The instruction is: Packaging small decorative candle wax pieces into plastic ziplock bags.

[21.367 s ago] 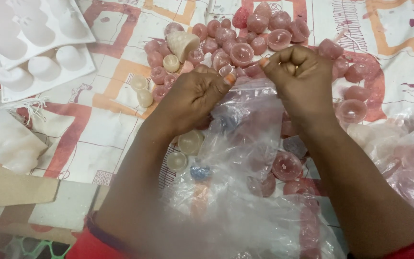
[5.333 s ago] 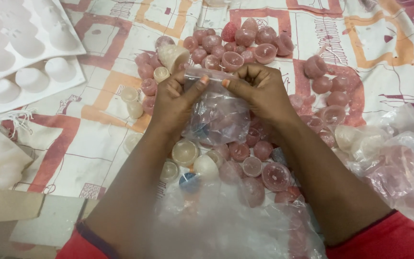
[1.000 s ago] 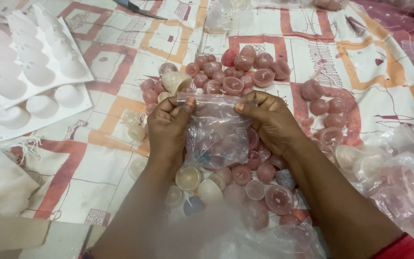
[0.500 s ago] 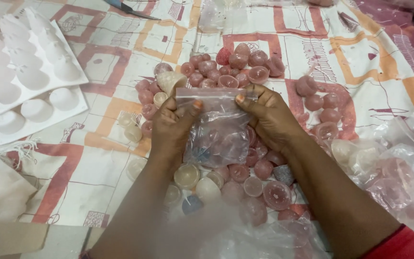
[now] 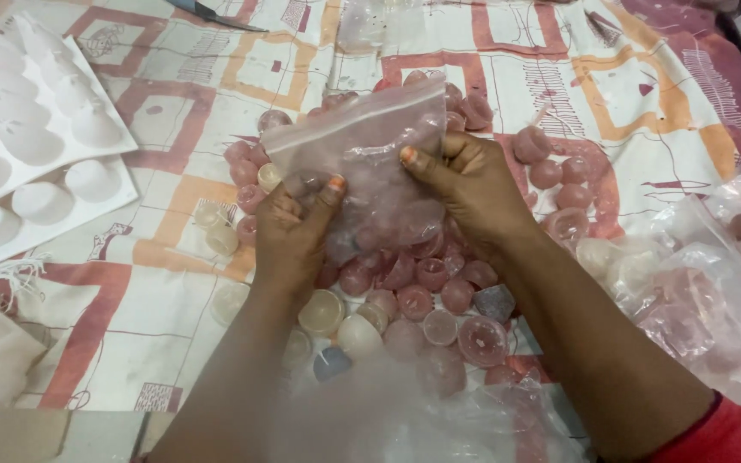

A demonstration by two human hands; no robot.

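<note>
Both my hands grip a small clear zip bag (image 5: 369,146) in the middle of the view. My left hand (image 5: 292,231) pinches its lower left part; my right hand (image 5: 471,184) holds its right side with the thumb pressed on the plastic. The bag's zip edge stands up above my fingers and tilts up to the right. Pink shapes show faintly through its lower part. Under and around the bag lie several pink and cream dome-shaped wax pieces (image 5: 426,296) on a patterned cloth (image 5: 173,189).
White moulds (image 5: 23,141) with round cavities lie at the left. Crumpled clear plastic bags (image 5: 713,291) with pink pieces sit at the right, and another plastic sheet (image 5: 405,411) lies near me. Scissors (image 5: 207,13) are at the top edge. A cardboard piece (image 5: 10,433) lies bottom left.
My fingers slid from the bag's top edge down to its body. The zip edge now sticks up above my hands and slants, where before it was stretched level between my thumbs.
</note>
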